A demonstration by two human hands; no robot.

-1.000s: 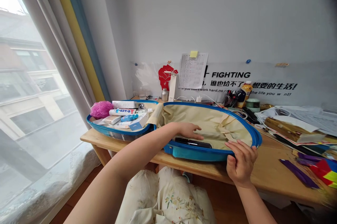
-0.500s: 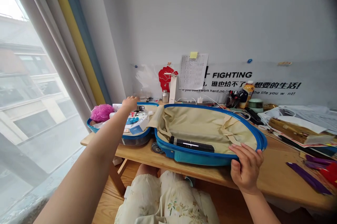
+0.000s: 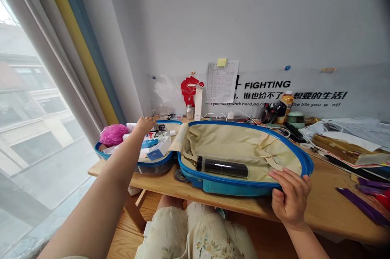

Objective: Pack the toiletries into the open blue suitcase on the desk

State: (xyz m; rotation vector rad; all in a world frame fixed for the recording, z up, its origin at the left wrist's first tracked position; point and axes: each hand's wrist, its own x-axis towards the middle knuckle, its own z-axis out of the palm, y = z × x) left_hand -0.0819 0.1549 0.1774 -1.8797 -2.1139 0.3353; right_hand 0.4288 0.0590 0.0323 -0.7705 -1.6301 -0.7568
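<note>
A blue suitcase lies open on the wooden desk [image 3: 323, 210]. Its right half [image 3: 231, 188] has a beige lining and holds a black cylinder [image 3: 222, 167] near the front rim. My right hand [image 3: 291, 198] grips that front rim, thumb outside and fingers over the edge. The left half [image 3: 152, 165] is filled with toiletries: a white box, tubes, a blue carton [image 3: 156, 153] and a pink bath sponge [image 3: 113, 134]. My left hand [image 3: 144, 124] reaches over these items and rests on the white box at the far side; its fingers are curled down and mostly hidden.
A window with curtains [image 3: 76, 44] fills the left. At the desk's back stand a small metal bottle [image 3: 189, 111], an orange drink bottle [image 3: 284, 106], pens and cables. Papers and bags [image 3: 344, 143] pile at the right, purple strips [image 3: 359, 206] near the front right.
My left hand left the black cylinder in the right half and moved up and left to the toiletries in the left half. My right hand stayed on the rim.
</note>
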